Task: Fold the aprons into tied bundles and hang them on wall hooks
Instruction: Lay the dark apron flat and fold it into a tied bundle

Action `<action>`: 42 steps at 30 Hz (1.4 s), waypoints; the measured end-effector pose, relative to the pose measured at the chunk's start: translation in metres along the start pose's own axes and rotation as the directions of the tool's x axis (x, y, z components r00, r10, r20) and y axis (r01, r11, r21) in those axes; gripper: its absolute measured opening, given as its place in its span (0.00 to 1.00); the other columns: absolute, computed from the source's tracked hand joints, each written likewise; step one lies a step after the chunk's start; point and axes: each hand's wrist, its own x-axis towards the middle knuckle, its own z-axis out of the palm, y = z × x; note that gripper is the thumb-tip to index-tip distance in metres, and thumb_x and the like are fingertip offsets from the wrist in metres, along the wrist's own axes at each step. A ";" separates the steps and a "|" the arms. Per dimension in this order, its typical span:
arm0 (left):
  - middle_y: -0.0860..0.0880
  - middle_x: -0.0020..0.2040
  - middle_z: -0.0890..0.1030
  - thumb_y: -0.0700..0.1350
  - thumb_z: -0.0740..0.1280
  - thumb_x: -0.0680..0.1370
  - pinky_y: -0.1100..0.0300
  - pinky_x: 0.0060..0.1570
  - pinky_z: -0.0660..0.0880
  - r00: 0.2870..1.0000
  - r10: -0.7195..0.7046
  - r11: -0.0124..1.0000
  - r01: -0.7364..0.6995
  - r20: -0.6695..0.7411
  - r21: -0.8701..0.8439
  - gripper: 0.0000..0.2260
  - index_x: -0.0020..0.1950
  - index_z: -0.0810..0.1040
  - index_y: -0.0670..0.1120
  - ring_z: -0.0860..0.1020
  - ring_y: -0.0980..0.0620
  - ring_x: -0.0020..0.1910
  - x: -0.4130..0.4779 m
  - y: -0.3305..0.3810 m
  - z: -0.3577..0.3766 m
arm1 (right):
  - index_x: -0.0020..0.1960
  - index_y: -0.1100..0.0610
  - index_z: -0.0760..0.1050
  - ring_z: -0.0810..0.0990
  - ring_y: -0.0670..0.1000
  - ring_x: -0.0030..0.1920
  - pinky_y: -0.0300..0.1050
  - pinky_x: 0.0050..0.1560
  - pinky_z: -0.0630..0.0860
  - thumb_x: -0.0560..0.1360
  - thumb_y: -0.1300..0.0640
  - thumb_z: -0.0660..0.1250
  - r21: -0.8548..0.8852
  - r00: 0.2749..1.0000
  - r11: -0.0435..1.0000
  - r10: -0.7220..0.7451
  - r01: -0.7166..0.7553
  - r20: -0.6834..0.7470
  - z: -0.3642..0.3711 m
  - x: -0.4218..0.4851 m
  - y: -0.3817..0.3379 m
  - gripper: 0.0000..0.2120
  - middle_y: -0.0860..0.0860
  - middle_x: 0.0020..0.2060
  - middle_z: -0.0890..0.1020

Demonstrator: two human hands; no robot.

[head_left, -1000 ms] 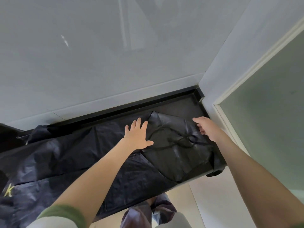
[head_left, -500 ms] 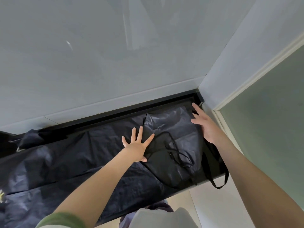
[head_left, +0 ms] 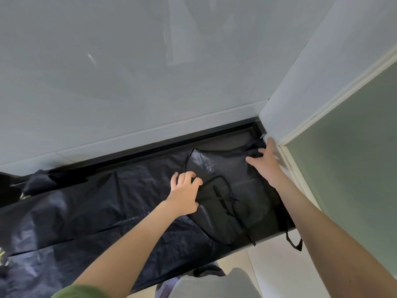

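A black apron (head_left: 234,186) lies spread flat at the right end of a dark counter, its thin straps (head_left: 227,198) looping across its middle. One strap loop (head_left: 294,244) hangs over the counter's front edge. My left hand (head_left: 184,194) rests on the apron's left edge with fingers curled, their tips pressing into the fabric. My right hand (head_left: 264,162) lies with straight fingers on the apron's far right corner, next to the wall.
More dark shiny fabric (head_left: 86,211) covers the counter (head_left: 214,140) to the left. A pale wall (head_left: 150,72) rises behind, a side wall and door frame (head_left: 290,134) stand at the right. A light floor (head_left: 279,265) shows below the counter edge.
My right hand has slid farther toward the back right corner, flattening the apron. My left hand's fingers went from spread flat to curled on the apron's left edge.
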 end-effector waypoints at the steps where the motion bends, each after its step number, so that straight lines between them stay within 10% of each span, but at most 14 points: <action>1: 0.46 0.69 0.61 0.52 0.67 0.75 0.45 0.71 0.52 0.999 -0.010 1.000 0.011 -0.037 0.021 0.24 0.69 0.66 0.48 0.60 0.44 0.69 0.001 0.006 0.000 | 0.78 0.50 0.45 0.75 0.53 0.56 0.48 0.57 0.72 0.74 0.58 0.72 -0.042 0.999 0.998 0.041 -0.040 0.012 -0.002 -0.004 0.005 0.45 0.54 0.63 0.70; 4: 0.46 0.61 0.69 0.47 0.62 0.78 0.52 0.61 0.63 1.000 0.009 1.000 -0.009 -0.028 0.000 0.13 0.61 0.71 0.45 0.67 0.45 0.61 0.007 0.020 -0.003 | 0.74 0.56 0.55 0.74 0.52 0.53 0.42 0.52 0.68 0.72 0.53 0.75 -0.195 0.980 0.971 0.164 -0.140 0.112 -0.007 -0.016 0.022 0.39 0.55 0.57 0.74; 7: 0.44 0.49 0.78 0.41 0.60 0.79 0.56 0.49 0.68 1.000 -0.025 0.927 0.026 0.007 -0.375 0.04 0.52 0.71 0.43 0.75 0.45 0.49 0.010 0.027 -0.011 | 0.66 0.58 0.63 0.74 0.52 0.48 0.42 0.43 0.70 0.70 0.53 0.75 -0.373 0.956 0.913 0.241 -0.166 0.165 -0.010 -0.025 0.034 0.31 0.53 0.50 0.73; 11: 0.47 0.34 0.78 0.27 0.57 0.73 0.64 0.45 0.71 0.991 -0.095 0.289 0.121 0.097 -0.950 0.11 0.38 0.69 0.43 0.75 0.54 0.37 0.003 0.023 -0.037 | 0.63 0.59 0.65 0.71 0.59 0.59 0.51 0.57 0.72 0.70 0.54 0.74 -0.585 0.959 0.791 0.272 -0.179 0.076 -0.008 -0.034 0.043 0.27 0.57 0.59 0.69; 17: 0.48 0.31 0.73 0.23 0.55 0.70 0.60 0.33 0.62 0.953 -0.302 -0.132 -0.045 -0.003 -0.990 0.17 0.37 0.62 0.45 0.63 0.52 0.29 -0.012 -0.008 -0.050 | 0.70 0.62 0.55 0.73 0.62 0.60 0.50 0.53 0.72 0.73 0.63 0.71 -0.451 0.958 0.858 0.288 -0.248 0.021 0.003 -0.041 0.043 0.32 0.62 0.65 0.68; 22: 0.47 0.37 0.78 0.26 0.58 0.75 0.61 0.38 0.70 0.772 -0.634 -0.167 -0.196 -0.047 -0.966 0.15 0.39 0.65 0.46 0.70 0.51 0.35 -0.044 -0.025 -0.047 | 0.53 0.64 0.69 0.74 0.60 0.48 0.46 0.45 0.68 0.76 0.64 0.63 -0.513 0.972 0.829 0.227 -0.224 -0.056 0.010 -0.047 0.035 0.06 0.61 0.52 0.77; 26: 0.45 0.49 0.79 0.31 0.63 0.77 0.60 0.49 0.74 0.614 -0.788 -0.306 -0.321 0.049 -0.896 0.15 0.57 0.66 0.48 0.76 0.53 0.41 -0.066 -0.040 -0.036 | 0.50 0.62 0.63 0.71 0.59 0.42 0.48 0.37 0.65 0.75 0.66 0.60 -0.482 0.976 0.850 0.158 -0.212 -0.150 0.014 -0.059 0.030 0.06 0.57 0.41 0.72; 30: 0.41 0.64 0.69 0.28 0.65 0.74 0.55 0.57 0.74 0.400 -0.899 -0.222 -0.058 0.181 -0.973 0.31 0.71 0.58 0.45 0.73 0.47 0.59 -0.074 -0.060 -0.016 | 0.58 0.59 0.66 0.73 0.58 0.42 0.45 0.31 0.65 0.76 0.62 0.60 -0.410 0.982 0.898 0.100 -0.158 -0.161 0.021 -0.067 0.018 0.11 0.60 0.48 0.76; 32: 0.41 0.72 0.61 0.29 0.67 0.71 0.47 0.66 0.66 0.339 -0.936 -0.003 0.263 0.095 -0.965 0.37 0.75 0.54 0.45 0.64 0.41 0.69 -0.081 -0.064 -0.009 | 0.61 0.61 0.70 0.75 0.59 0.46 0.47 0.40 0.70 0.78 0.60 0.59 -0.392 0.991 0.915 0.043 -0.091 -0.130 0.026 -0.070 0.010 0.13 0.59 0.51 0.78; 35: 0.40 0.77 0.46 0.38 0.68 0.73 0.44 0.72 0.52 0.622 -0.761 0.547 0.460 -0.186 -0.700 0.37 0.77 0.53 0.49 0.49 0.39 0.75 -0.087 -0.060 0.003 | 0.63 0.58 0.71 0.75 0.59 0.59 0.47 0.55 0.70 0.79 0.59 0.59 -0.328 0.999 0.944 -0.030 0.039 0.033 0.034 -0.078 -0.002 0.13 0.56 0.58 0.78; 37: 0.42 0.78 0.42 0.46 0.65 0.78 0.45 0.73 0.47 0.844 -0.521 0.783 0.412 -0.130 -0.465 0.30 0.77 0.56 0.55 0.43 0.41 0.77 -0.084 -0.057 0.006 | 0.74 0.55 0.64 0.69 0.56 0.69 0.45 0.65 0.67 0.80 0.57 0.60 -0.305 0.987 0.949 -0.032 0.080 0.159 0.039 -0.089 -0.010 0.23 0.52 0.69 0.72; 40: 0.49 0.75 0.63 0.54 0.58 0.81 0.48 0.72 0.57 0.947 -0.322 0.805 0.272 -0.003 -0.528 0.16 0.69 0.70 0.58 0.57 0.46 0.75 -0.074 -0.048 -0.003 | 0.78 0.51 0.58 0.67 0.52 0.72 0.41 0.66 0.63 0.80 0.56 0.61 -0.333 0.956 0.923 -0.098 0.191 0.276 0.052 -0.104 -0.023 0.27 0.48 0.72 0.68; 42: 0.54 0.66 0.74 0.61 0.55 0.81 0.54 0.65 0.66 0.961 -0.244 0.597 0.256 0.132 -0.760 0.19 0.66 0.74 0.55 0.70 0.50 0.67 -0.071 -0.040 -0.012 | 0.77 0.49 0.57 0.66 0.51 0.72 0.39 0.66 0.62 0.80 0.57 0.62 -0.332 0.920 0.903 -0.146 0.274 0.363 0.062 -0.118 -0.032 0.28 0.47 0.72 0.68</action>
